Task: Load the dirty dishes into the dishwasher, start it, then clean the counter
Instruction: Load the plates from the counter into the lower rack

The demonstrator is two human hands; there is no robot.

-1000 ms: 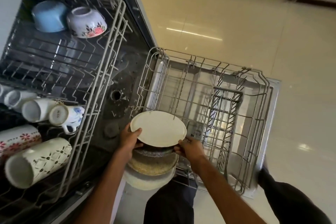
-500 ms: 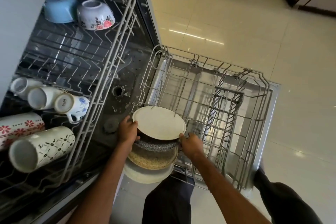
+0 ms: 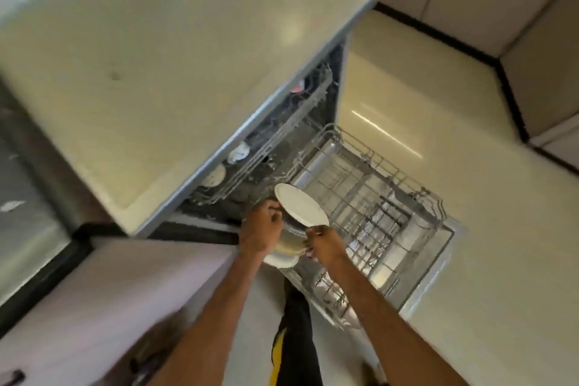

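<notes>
Both hands are on a stack of plates [image 3: 289, 246] right over the near corner of the pulled-out bottom rack [image 3: 376, 213]. Left hand [image 3: 261, 230] clenches the stack's side, right hand [image 3: 324, 246] pinches its edge under the tilted top plate [image 3: 300, 208]. Mugs [image 3: 227, 164] sit under the table [image 3: 175, 50]. Too blurry for any writing.

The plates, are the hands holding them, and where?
Yes. Both hands hold a stack of plates: left hand at its left edge, right hand at its right edge.
</notes>
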